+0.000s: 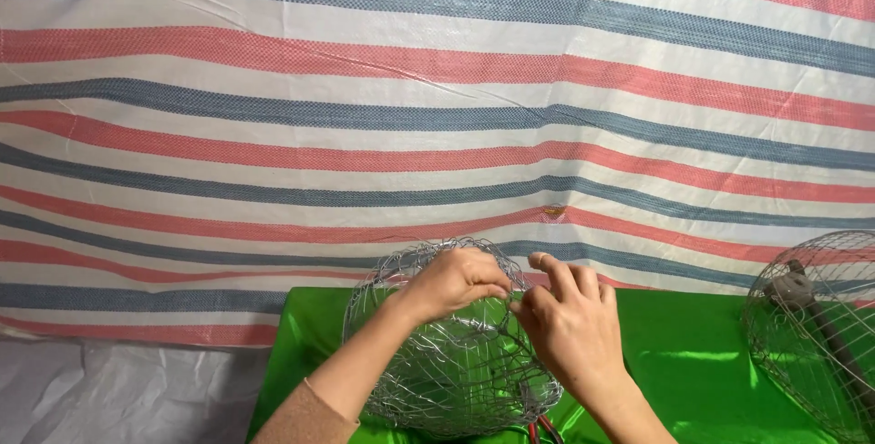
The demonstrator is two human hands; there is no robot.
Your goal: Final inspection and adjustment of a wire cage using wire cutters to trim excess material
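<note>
Gripping wire basket [456, 380], left hand [456, 282], right hand [570, 321]

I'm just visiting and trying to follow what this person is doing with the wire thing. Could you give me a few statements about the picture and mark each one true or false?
1. Both hands are on a rounded wire mesh basket. True: the left hand and right hand meet at its upper edge.
2. The work surface is shiny green. True.
3. The backdrop is plain white. False: it has red and blue-grey stripes on white.
4. A second wire basket sits at the far right. True.
5. The right hand holds pliers. False: its fingers pinch the wire bare; red handles lie below the basket.
</note>
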